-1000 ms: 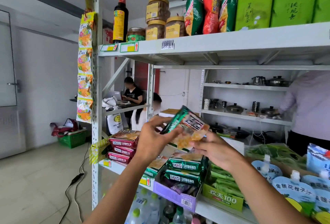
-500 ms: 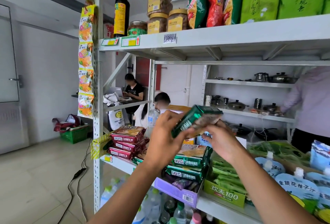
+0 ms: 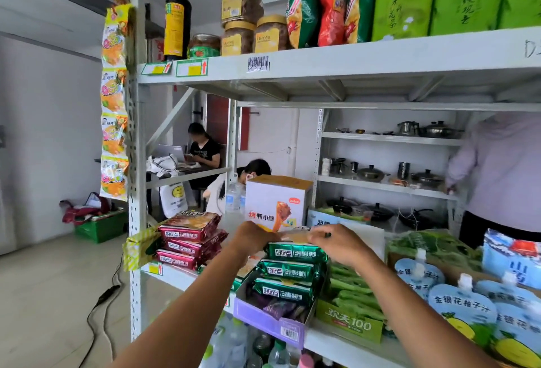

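A green snack packet [image 3: 295, 243] lies flat on top of a stack of like green packets [image 3: 288, 272] in a purple display box [image 3: 263, 319] on the middle shelf. My left hand [image 3: 253, 238] holds the packet's left end and my right hand [image 3: 336, 243] pinches its right end. Both hands sit low over the stack.
A stack of red packets [image 3: 190, 235] lies left of the purple box. A green box [image 3: 349, 322] of green sticks and juice pouches [image 3: 461, 307] stand to the right. A white carton [image 3: 276, 202] stands behind. The upper shelf [image 3: 336, 60] carries a bottle, jars, bags and tins. People are behind the shelving.
Both hands have lowered the green packet from chest height down onto the top of the green stack, turning it flat.
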A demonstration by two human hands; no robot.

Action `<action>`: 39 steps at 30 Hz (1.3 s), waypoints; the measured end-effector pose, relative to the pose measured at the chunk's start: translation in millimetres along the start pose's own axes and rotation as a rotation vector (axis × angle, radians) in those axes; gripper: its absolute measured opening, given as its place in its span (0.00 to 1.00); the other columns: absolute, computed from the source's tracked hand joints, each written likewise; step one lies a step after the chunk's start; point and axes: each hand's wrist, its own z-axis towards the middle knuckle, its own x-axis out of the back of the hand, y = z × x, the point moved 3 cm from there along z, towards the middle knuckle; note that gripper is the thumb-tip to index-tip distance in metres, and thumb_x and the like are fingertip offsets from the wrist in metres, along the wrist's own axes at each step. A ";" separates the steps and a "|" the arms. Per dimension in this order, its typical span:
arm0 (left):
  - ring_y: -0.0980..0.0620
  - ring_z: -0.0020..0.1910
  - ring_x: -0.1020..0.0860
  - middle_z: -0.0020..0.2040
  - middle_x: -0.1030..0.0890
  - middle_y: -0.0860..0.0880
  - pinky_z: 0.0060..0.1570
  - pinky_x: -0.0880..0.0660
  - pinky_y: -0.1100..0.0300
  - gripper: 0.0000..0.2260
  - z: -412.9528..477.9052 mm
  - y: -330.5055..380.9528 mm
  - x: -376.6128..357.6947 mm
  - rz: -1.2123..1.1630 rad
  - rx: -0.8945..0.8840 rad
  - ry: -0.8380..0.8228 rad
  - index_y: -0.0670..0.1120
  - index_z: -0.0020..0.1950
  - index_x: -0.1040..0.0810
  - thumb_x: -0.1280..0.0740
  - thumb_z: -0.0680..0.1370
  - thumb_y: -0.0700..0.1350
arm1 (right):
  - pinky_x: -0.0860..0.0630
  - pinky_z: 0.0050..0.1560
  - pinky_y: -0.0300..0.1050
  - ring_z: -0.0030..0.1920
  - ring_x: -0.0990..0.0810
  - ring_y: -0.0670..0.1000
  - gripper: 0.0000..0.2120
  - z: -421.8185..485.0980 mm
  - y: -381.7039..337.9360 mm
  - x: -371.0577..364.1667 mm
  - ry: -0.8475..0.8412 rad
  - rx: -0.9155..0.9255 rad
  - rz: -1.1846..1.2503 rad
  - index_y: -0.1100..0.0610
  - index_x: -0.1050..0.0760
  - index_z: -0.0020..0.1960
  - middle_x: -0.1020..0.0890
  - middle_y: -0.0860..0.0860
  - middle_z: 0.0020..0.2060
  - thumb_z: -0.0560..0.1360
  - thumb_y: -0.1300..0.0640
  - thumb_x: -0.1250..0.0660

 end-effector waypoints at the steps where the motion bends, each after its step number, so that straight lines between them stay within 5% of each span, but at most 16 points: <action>1: 0.46 0.38 0.21 0.41 0.19 0.43 0.41 0.20 0.56 0.12 0.4 -6.6 1.4 -0.023 0.000 0.030 0.43 0.41 0.21 0.26 0.77 0.49 | 0.27 0.58 0.42 0.59 0.21 0.51 0.16 -0.6 3.2 -1.0 -0.022 -0.006 -0.058 0.46 0.21 0.68 0.22 0.52 0.71 0.84 0.44 0.37; 3: 0.46 0.42 0.20 0.48 0.17 0.41 0.50 0.20 0.54 0.11 -1.7 -25.6 9.5 0.077 0.041 0.126 0.41 0.45 0.19 0.31 0.81 0.49 | 0.31 0.70 0.48 0.73 0.30 0.59 0.17 -0.9 8.3 -0.9 -0.012 -0.022 -0.200 0.43 0.23 0.70 0.32 0.58 0.78 0.84 0.41 0.41; 5: 0.41 0.58 0.22 0.61 0.19 0.40 0.63 0.26 0.49 0.15 -4.8 -53.8 20.7 0.381 0.126 0.271 0.41 0.59 0.19 0.35 0.81 0.50 | 0.37 0.74 0.53 0.77 0.38 0.62 0.19 -1.6 7.3 -1.6 0.005 -0.004 -0.285 0.43 0.22 0.70 0.35 0.57 0.79 0.84 0.40 0.42; 9: 0.39 0.72 0.34 0.72 0.30 0.41 0.70 0.34 0.44 0.24 -15.4 -95.2 25.9 0.664 0.216 0.317 0.45 0.72 0.27 0.37 0.80 0.54 | 0.22 0.59 0.50 0.56 0.19 0.55 0.20 7.9 6.6 -11.3 0.043 0.088 -0.263 0.53 0.17 0.55 0.16 0.53 0.51 0.81 0.40 0.40; 13: 0.37 0.73 0.34 0.74 0.31 0.39 0.70 0.34 0.43 0.37 -6.9 -106.0 24.0 0.604 0.253 0.271 0.41 0.76 0.35 0.35 0.77 0.65 | 0.22 0.52 0.47 0.49 0.20 0.48 0.15 12.1 2.4 -17.7 0.028 0.152 -0.253 0.49 0.18 0.59 0.17 0.49 0.56 0.81 0.44 0.39; 17: 0.36 0.71 0.32 0.71 0.32 0.40 0.68 0.31 0.40 0.39 -7.9 -100.5 21.4 0.516 0.220 0.271 0.41 0.75 0.36 0.29 0.74 0.62 | 0.27 0.35 0.44 0.33 0.23 0.46 0.20 13.1 7.3 -25.9 0.009 0.178 -0.241 0.43 0.25 0.73 0.19 0.50 0.54 0.84 0.42 0.42; 21: 0.36 0.62 0.24 0.65 0.31 0.43 0.62 0.25 0.40 0.31 -12.4 -96.5 22.0 0.405 0.059 0.333 0.43 0.66 0.33 0.21 0.71 0.52 | 0.33 0.37 0.43 0.42 0.24 0.50 0.21 22.7 9.2 -28.2 -0.006 0.168 -0.284 0.42 0.26 0.74 0.21 0.57 0.66 0.84 0.42 0.43; 25: 0.38 0.51 0.21 0.61 0.31 0.47 0.50 0.23 0.45 0.19 -22.6 -70.3 12.0 0.424 -0.217 0.424 0.45 0.60 0.29 0.27 0.74 0.36 | 0.40 0.32 0.38 0.34 0.37 0.40 0.21 25.7 10.5 -30.8 0.000 0.167 -0.274 0.43 0.27 0.75 0.22 0.57 0.59 0.85 0.42 0.44; 30: 0.41 0.49 0.23 0.57 0.29 0.50 0.44 0.22 0.44 0.09 -36.7 -35.5 10.7 0.455 -0.438 0.526 0.48 0.53 0.27 0.34 0.77 0.36 | 0.24 0.50 0.48 0.53 0.21 0.51 0.21 19.8 13.3 -31.0 0.019 0.179 -0.265 0.40 0.30 0.76 0.25 0.50 0.59 0.85 0.40 0.46; 31: 0.42 0.49 0.24 0.56 0.29 0.49 0.42 0.22 0.45 0.04 -40.4 -29.1 16.2 0.432 -0.469 0.563 0.48 0.52 0.26 0.34 0.78 0.42 | 0.25 0.57 0.51 0.62 0.24 0.53 0.21 17.2 13.5 -29.3 0.038 0.180 -0.285 0.40 0.29 0.76 0.25 0.49 0.60 0.85 0.40 0.47; 33: 0.44 0.47 0.26 0.56 0.29 0.48 0.40 0.23 0.49 0.15 -50.0 -12.0 28.1 0.385 -0.531 0.622 0.46 0.51 0.25 0.38 0.76 0.57 | 0.31 0.66 0.55 0.73 0.34 0.55 0.21 11.4 11.8 -24.6 0.082 0.191 -0.320 0.40 0.28 0.75 0.26 0.47 0.69 0.86 0.40 0.48; 36: 0.45 0.45 0.26 0.55 0.29 0.48 0.40 0.22 0.48 0.05 -57.1 5.0 44.0 0.270 -0.623 0.714 0.46 0.48 0.26 0.33 0.78 0.46 | 0.29 0.64 0.54 0.71 0.29 0.54 0.19 7.7 5.6 -16.7 0.122 0.228 -0.285 0.44 0.23 0.71 0.22 0.45 0.68 0.86 0.42 0.45; 39: 0.49 0.47 0.25 0.54 0.30 0.49 0.44 0.26 0.56 0.10 -65.6 16.8 51.9 0.115 -0.646 0.781 0.49 0.46 0.27 0.27 0.78 0.38 | 0.25 0.62 0.54 0.63 0.21 0.52 0.18 8.8 2.6 -11.0 0.111 0.225 -0.228 0.45 0.21 0.67 0.18 0.47 0.64 0.84 0.41 0.42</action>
